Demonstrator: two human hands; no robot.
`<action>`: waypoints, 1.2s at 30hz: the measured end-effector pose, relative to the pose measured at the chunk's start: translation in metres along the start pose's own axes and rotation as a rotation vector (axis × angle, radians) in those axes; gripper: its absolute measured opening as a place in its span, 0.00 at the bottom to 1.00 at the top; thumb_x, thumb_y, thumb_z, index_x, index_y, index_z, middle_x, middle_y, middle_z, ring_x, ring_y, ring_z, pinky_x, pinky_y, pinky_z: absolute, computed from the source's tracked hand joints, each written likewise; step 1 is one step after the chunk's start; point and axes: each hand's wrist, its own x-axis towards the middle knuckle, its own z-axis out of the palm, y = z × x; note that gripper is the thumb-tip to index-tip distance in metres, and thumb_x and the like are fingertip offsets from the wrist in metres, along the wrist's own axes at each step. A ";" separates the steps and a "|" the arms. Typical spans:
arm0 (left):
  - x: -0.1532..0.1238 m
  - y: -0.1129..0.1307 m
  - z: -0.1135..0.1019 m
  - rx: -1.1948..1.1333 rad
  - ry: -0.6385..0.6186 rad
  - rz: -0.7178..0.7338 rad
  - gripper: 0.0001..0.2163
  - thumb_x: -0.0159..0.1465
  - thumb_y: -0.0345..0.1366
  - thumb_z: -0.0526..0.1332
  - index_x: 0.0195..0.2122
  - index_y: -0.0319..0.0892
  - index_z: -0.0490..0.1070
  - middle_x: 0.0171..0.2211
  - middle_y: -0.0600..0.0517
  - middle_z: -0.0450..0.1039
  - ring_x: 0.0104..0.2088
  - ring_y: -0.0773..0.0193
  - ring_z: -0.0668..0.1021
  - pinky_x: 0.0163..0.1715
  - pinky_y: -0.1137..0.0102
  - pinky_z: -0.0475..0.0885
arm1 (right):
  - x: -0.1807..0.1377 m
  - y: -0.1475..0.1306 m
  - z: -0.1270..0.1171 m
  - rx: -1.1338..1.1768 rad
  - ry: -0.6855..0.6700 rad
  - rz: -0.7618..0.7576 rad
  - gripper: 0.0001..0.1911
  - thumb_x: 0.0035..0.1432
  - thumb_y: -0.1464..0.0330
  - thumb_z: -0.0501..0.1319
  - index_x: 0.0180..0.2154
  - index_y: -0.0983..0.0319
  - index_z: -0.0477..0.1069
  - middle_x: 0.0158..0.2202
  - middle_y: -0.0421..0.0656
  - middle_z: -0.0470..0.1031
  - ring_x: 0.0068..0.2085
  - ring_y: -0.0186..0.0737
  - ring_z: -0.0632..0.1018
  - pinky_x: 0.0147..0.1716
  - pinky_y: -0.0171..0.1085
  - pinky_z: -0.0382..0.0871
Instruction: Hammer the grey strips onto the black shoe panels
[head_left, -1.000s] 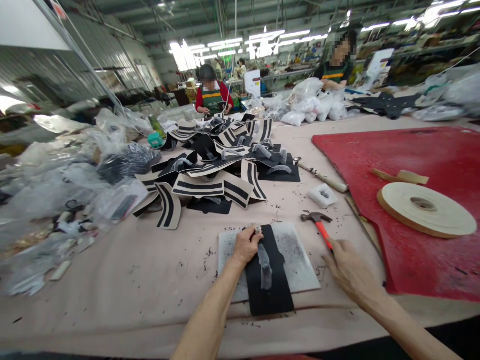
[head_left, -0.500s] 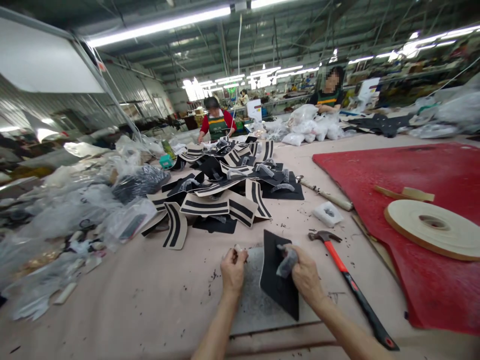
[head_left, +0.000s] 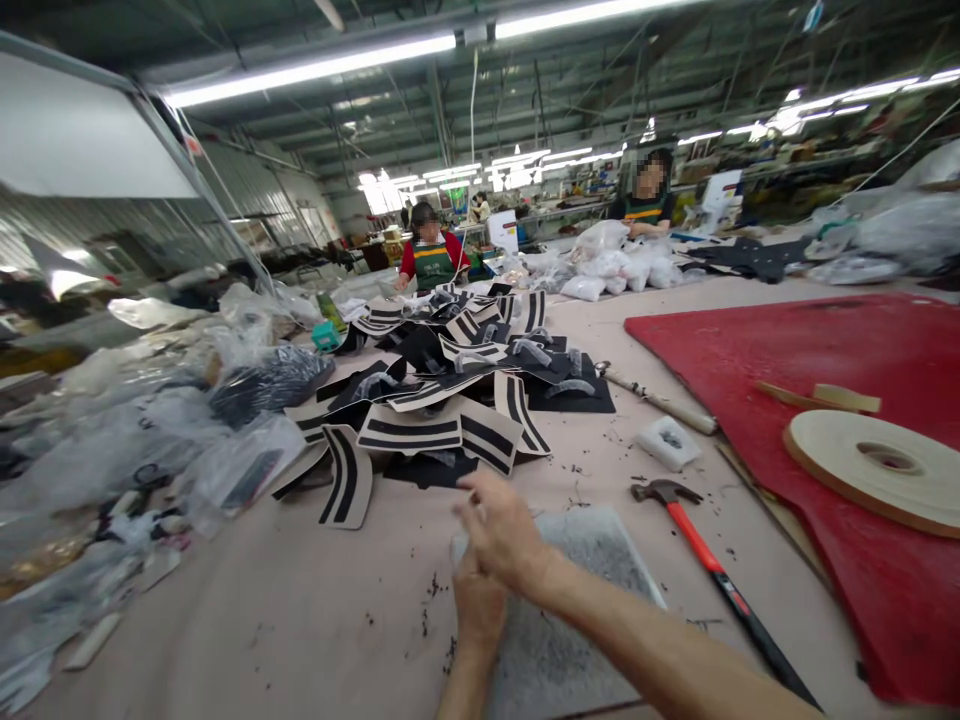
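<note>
My right hand (head_left: 511, 532) reaches across in front of my left hand (head_left: 480, 605), its fingers bent and drawn together over the left fingertips. Both hands look closed, and whatever they pinch is too small or hidden to name. Beneath them lies a grey, scuffed flat slab (head_left: 577, 610). Just beyond the hands is a heap of black and beige striped panels (head_left: 412, 425), some carrying handles wrapped in clear plastic (head_left: 531, 350). A claw hammer (head_left: 697, 540) with a red and black grip rests to the right of the slab.
A small white block-like container (head_left: 667, 442) and a stick-like tool (head_left: 660, 400) lie past the hammer. At right, a tape roll (head_left: 840, 450) sits on a red sheet (head_left: 690, 345). Plastic bags (head_left: 172, 430) crowd the left side. Two co-workers (head_left: 435, 262) are across the table.
The black panel with the wrapped handle has left my right hand; where it lies is unclear. My right hand has moved left to meet my left hand, baring more of the slab.
</note>
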 end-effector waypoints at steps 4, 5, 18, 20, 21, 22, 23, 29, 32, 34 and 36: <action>0.000 -0.001 0.005 -0.512 -0.015 -0.062 0.10 0.63 0.42 0.61 0.27 0.42 0.71 0.20 0.54 0.71 0.23 0.62 0.76 0.24 0.73 0.72 | 0.075 0.065 -0.047 -0.395 0.121 0.435 0.21 0.59 0.63 0.63 0.51 0.67 0.72 0.51 0.57 0.74 0.53 0.51 0.74 0.50 0.42 0.67; 0.000 -0.001 0.006 -0.602 -0.027 -0.089 0.11 0.62 0.43 0.62 0.28 0.42 0.70 0.21 0.54 0.71 0.24 0.62 0.76 0.24 0.74 0.71 | 0.088 0.079 -0.052 -0.412 0.095 0.475 0.19 0.56 0.63 0.65 0.47 0.68 0.74 0.47 0.57 0.76 0.49 0.52 0.76 0.46 0.41 0.68; 0.000 -0.003 0.009 -0.713 -0.031 -0.232 0.13 0.58 0.46 0.66 0.26 0.43 0.70 0.20 0.55 0.70 0.22 0.64 0.73 0.24 0.73 0.67 | 0.059 0.037 -0.095 -0.473 0.124 -0.091 0.10 0.65 0.69 0.54 0.32 0.61 0.70 0.41 0.49 0.74 0.44 0.44 0.71 0.46 0.42 0.61; 0.000 -0.006 0.008 -0.720 0.050 -0.287 0.13 0.57 0.46 0.67 0.25 0.42 0.70 0.20 0.55 0.70 0.22 0.64 0.73 0.24 0.73 0.67 | 0.009 0.024 -0.109 -0.479 0.065 -0.310 0.11 0.67 0.71 0.52 0.32 0.61 0.70 0.41 0.48 0.74 0.43 0.44 0.71 0.46 0.43 0.62; 0.000 -0.008 0.008 -0.737 0.099 -0.328 0.13 0.57 0.47 0.67 0.27 0.42 0.72 0.22 0.54 0.73 0.24 0.63 0.75 0.26 0.73 0.69 | -0.020 0.020 -0.113 -0.479 0.013 -0.396 0.12 0.66 0.73 0.51 0.32 0.60 0.70 0.41 0.47 0.74 0.42 0.44 0.71 0.47 0.44 0.63; 0.000 -0.011 0.008 -0.759 0.150 -0.372 0.13 0.58 0.47 0.66 0.29 0.41 0.74 0.24 0.52 0.76 0.27 0.62 0.77 0.29 0.72 0.71 | -0.050 0.017 -0.114 -0.473 -0.055 -0.457 0.13 0.66 0.75 0.50 0.33 0.60 0.70 0.43 0.47 0.74 0.43 0.43 0.71 0.48 0.46 0.63; 0.000 -0.013 0.008 -0.782 0.194 -0.412 0.14 0.58 0.47 0.65 0.32 0.39 0.75 0.28 0.49 0.78 0.29 0.61 0.79 0.32 0.71 0.72 | -0.079 0.015 -0.113 -0.459 -0.123 -0.498 0.14 0.65 0.77 0.49 0.33 0.60 0.70 0.44 0.47 0.74 0.43 0.43 0.71 0.51 0.47 0.63; -0.005 -0.010 0.007 -0.773 0.291 -0.365 0.15 0.59 0.46 0.66 0.37 0.38 0.77 0.32 0.47 0.80 0.34 0.59 0.81 0.39 0.68 0.74 | -0.198 0.027 -0.069 -0.400 -0.273 -0.449 0.14 0.61 0.80 0.49 0.32 0.60 0.69 0.37 0.46 0.73 0.39 0.43 0.70 0.54 0.50 0.62; -0.009 -0.001 0.005 -0.751 0.059 -0.166 0.12 0.59 0.44 0.66 0.36 0.40 0.77 0.32 0.49 0.80 0.33 0.61 0.80 0.38 0.70 0.74 | -0.214 0.029 -0.058 -0.376 -0.299 -0.371 0.08 0.61 0.76 0.54 0.31 0.60 0.67 0.35 0.44 0.72 0.37 0.43 0.69 0.52 0.51 0.64; -0.009 0.005 0.004 -0.712 -0.062 -0.092 0.10 0.59 0.43 0.66 0.34 0.42 0.77 0.30 0.51 0.79 0.31 0.62 0.79 0.36 0.71 0.73 | -0.211 0.028 -0.064 -0.303 -0.294 -0.302 0.04 0.62 0.68 0.60 0.33 0.60 0.67 0.38 0.45 0.72 0.39 0.45 0.70 0.48 0.50 0.66; -0.008 0.009 0.003 -0.666 -0.078 -0.086 0.08 0.59 0.42 0.66 0.32 0.43 0.76 0.28 0.52 0.78 0.29 0.63 0.78 0.34 0.72 0.71 | -0.201 0.028 -0.073 -0.236 -0.214 -0.222 0.07 0.62 0.63 0.61 0.37 0.60 0.68 0.42 0.48 0.72 0.42 0.47 0.72 0.45 0.48 0.67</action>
